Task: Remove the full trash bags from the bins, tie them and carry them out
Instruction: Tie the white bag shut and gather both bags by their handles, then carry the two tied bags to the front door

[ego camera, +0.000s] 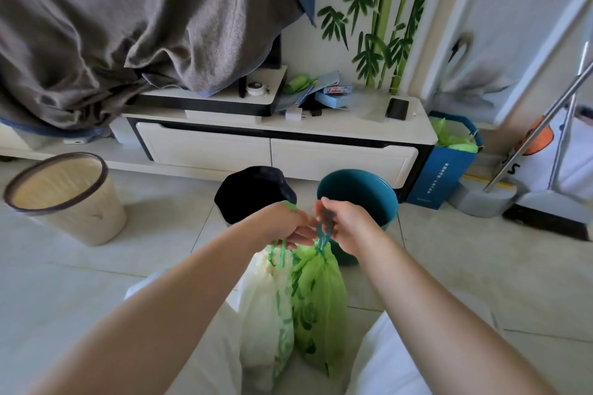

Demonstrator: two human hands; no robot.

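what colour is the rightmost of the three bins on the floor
Teal, inside and out. The head view shows this teal bin best, right of the black bin.

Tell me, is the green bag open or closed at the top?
Closed: the top of the green bag is gathered tight under its drawstring, which the right hand pinches.

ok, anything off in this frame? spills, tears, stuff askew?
No spill or tear visible. The pale bag and green bag hang by their drawstrings from the left hand and right hand. Only oddity: a grey blanket slumps over the TV stand, covering its left part. The beige bin leans, maybe lens distortion.
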